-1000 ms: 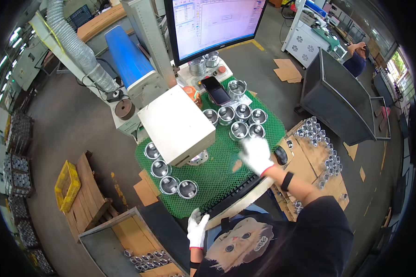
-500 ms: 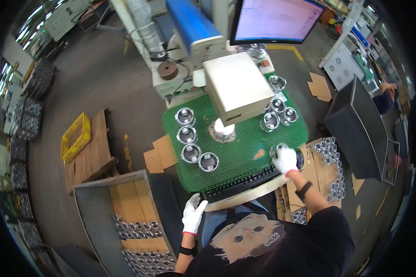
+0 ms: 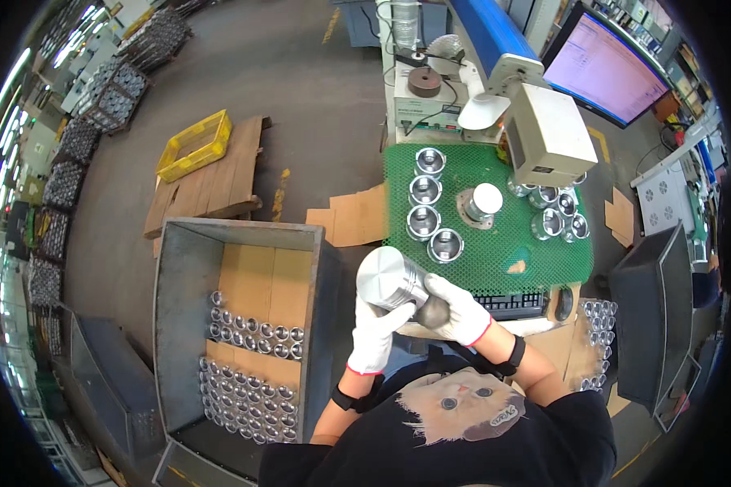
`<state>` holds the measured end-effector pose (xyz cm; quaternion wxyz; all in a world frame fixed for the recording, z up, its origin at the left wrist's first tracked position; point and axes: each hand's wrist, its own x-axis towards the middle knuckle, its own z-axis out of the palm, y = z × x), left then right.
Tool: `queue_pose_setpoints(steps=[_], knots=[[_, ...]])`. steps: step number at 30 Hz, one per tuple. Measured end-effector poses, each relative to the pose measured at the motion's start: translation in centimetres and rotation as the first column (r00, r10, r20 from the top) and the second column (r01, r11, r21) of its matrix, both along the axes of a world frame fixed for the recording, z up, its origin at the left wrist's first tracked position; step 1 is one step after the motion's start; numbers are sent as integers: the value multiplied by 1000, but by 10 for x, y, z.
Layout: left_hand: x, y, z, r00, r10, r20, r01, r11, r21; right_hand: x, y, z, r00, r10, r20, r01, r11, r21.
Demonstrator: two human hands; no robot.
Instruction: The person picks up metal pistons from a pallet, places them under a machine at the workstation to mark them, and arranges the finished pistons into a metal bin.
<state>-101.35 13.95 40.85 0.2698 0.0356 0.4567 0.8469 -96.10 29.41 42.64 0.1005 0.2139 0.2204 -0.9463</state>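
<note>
My left hand (image 3: 371, 339), in a white glove, is closed round the lower left side of a silver metal piston (image 3: 386, 278). The flat round top of this piston is tilted up and to the left. My right hand (image 3: 463, 315), gloved too, grips the piston's other end. By its palm shows a dark grey rounded surface (image 3: 433, 313); I cannot tell if it belongs to the piston. Beyond my hands, another piston (image 3: 486, 200) stands on a round metal base on the green mat (image 3: 495, 252). Several pistons (image 3: 423, 221) stand at the mat's left, and more (image 3: 547, 222) at its right.
A white machine head (image 3: 554, 134) overhangs the mat. A black keyboard (image 3: 508, 306) and mouse (image 3: 564, 304) lie along the front edge. At left stands a grey metal bin (image 3: 321, 268) with rows of pistons on cardboard. A monitor (image 3: 605, 65) is at the far right.
My right hand has come from the mat's front right to in front of me. My left hand has risen to meet it, and both now hold a piston. The view has turned left.
</note>
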Motion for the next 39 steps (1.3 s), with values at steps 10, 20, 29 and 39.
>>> queue_pose_setpoints(steps=[10,20,29,39], knots=[[-11,25,43,521,-529,-671,-362,574,-734,-2,51,16,856,502,-123,83,101,991],[-60,49,-36,983,-94,-156,-23,783,-622,36,136,-47,972,-223,73,234,886,-400],[-88,150,-9,862,-460,-213,163,649,-743,41,181,-27,959,-283,3,282,958,56],[-21,156,-46,592,-639,492,558,765,322,26,188,46,789,610,-72,259,-224,940]])
